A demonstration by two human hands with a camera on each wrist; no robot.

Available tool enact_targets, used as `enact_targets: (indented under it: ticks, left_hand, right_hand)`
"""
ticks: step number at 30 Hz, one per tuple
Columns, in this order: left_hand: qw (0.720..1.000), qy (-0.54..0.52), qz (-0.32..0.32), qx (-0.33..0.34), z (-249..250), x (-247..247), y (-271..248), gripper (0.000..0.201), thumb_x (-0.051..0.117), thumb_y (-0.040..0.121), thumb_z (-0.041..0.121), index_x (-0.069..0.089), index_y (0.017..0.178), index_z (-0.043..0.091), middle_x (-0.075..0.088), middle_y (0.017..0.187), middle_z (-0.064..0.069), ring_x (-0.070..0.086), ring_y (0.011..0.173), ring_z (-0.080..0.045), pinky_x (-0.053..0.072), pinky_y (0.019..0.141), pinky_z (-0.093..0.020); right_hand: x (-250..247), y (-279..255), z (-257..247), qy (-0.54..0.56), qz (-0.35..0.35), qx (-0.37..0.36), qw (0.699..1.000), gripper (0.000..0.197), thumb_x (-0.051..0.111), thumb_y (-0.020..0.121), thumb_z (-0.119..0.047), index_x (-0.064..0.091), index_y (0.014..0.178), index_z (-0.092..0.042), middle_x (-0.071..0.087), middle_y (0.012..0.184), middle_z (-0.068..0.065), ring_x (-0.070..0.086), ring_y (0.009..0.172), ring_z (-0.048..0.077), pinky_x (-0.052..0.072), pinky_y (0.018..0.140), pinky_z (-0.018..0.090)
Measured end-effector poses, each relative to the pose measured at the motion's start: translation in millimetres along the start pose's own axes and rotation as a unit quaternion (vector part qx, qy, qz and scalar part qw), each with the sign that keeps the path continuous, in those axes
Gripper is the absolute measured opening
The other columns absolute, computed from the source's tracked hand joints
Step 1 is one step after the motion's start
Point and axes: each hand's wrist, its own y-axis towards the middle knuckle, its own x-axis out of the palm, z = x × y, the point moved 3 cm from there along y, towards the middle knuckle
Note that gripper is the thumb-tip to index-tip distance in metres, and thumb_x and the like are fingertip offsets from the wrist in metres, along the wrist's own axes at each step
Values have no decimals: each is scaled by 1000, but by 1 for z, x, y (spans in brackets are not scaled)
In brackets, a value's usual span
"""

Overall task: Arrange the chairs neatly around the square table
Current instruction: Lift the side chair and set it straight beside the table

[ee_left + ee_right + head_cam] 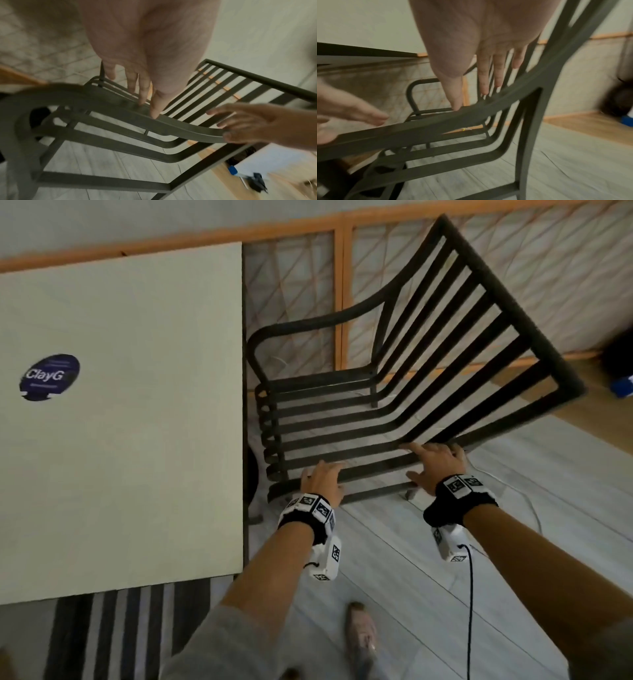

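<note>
Head view: left hand (pixel 322 479) and right hand (pixel 436 463) lay open, fingers straight, on chair (pixel 394 392) armrest beside table (pixel 120 422).

- Left hand (pixel 322 481) and right hand (pixel 438 465) rest side by side on near armrest (pixel 373 470) of chair (pixel 394 392).
- Square table (pixel 120 412) lies left of left hand; chair front faces it.
- Chair back (pixel 479 337) rises beyond right hand.
- Second chair (pixel 130 628) sits behind left hand, tucked under table's near edge.

Pale plank floor (pixel 394 546): bears cream square table (pixel 137 440), dark slatted armchair (pixel 342 419), striped rug (pixel 113 635), black cable (pixel 471 611).
</note>
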Motion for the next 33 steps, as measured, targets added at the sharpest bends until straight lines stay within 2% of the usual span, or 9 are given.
enact_targets:
  ticks: [2, 5, 7, 10, 12, 17, 22, 29, 33]
  left_hand:
    - [1000, -27, 1, -3, -4, 14, 11, 50, 58, 90, 19, 45, 137, 32, 55, 138, -4, 43, 134, -23, 21, 117, -55]
    - [999, -42, 27, 3, -9, 26, 18, 51, 56, 90, 13, 46, 134, 38, 59, 131, 1, 49, 127, -21, 19, 116, -56]
    - [998, -50, 30, 9, -14, 26, 19, 52, 55, 90, 9, 48, 132, 38, 61, 131, 1, 51, 125, -21, 23, 115, -53]
    - [998, -50, 21, 13, -21, 20, 19, 55, 55, 88, 4, 50, 131, 38, 62, 131, 2, 52, 123, -22, 28, 112, -50]
    - [999, -51, 17, 2, -29, 19, 17, 54, 55, 89, 5, 52, 130, 41, 64, 129, 3, 52, 122, -22, 27, 111, -50]
    - [998, -15, 52, -35, -54, 10, 11, 58, 55, 87, 0, 56, 127, 42, 65, 128, 5, 54, 121, -20, 26, 112, -52]
    - [995, 12, 75, -68, -62, 2, 23, 53, 55, 92, 9, 51, 130, 46, 67, 122, 1, 52, 120, -23, 16, 116, -57]
    - [991, -10, 86, -100, -63, 16, 11, 50, 53, 93, 4, 55, 130, 39, 61, 133, -2, 41, 134, -27, 3, 117, -65]
    - [993, -43, 54, -99, -58, 10, 4, 42, 57, 93, 21, 53, 132, 37, 59, 135, -3, 38, 135, -27, 1, 115, -68]
  right_hand:
    - [13, 11, 18, -23, 3, -8, 1000, 52, 56, 84, -48, 36, 132, -49, 46, 143, -3, 29, 138, 27, 7, 114, 58]
    - [25, 28, 15, -23, 4, -41, 999, 43, 49, 90, -43, 39, 131, -51, 52, 134, -3, 34, 134, 25, 0, 116, 54]
    - [32, 36, -3, 4, -3, -65, 998, 39, 48, 92, -35, 46, 130, -46, 59, 123, 2, 43, 125, 26, 9, 117, 50]
    - [41, 43, -21, 31, 17, -77, 996, 36, 49, 93, -25, 54, 125, -40, 63, 109, 5, 50, 108, 28, 30, 107, 45]
    - [46, 39, -26, 43, 17, -70, 996, 34, 48, 94, -25, 55, 124, -41, 64, 105, 3, 51, 104, 27, 34, 102, 44]
    - [54, 31, -55, 66, 26, -86, 994, 33, 45, 95, -29, 54, 123, -44, 62, 101, 5, 51, 101, 27, 32, 100, 44]
    - [48, 51, -62, 51, 11, -92, 994, 35, 41, 96, -32, 48, 126, -48, 61, 108, 6, 51, 108, 30, 31, 102, 45]
    - [60, 35, -63, 24, 22, -96, 995, 35, 39, 97, -33, 46, 128, -47, 61, 106, 6, 50, 104, 29, 32, 101, 45]
    - [56, 31, -62, 23, 14, -103, 994, 37, 39, 97, -35, 42, 132, -46, 60, 111, 5, 50, 109, 29, 31, 105, 46]
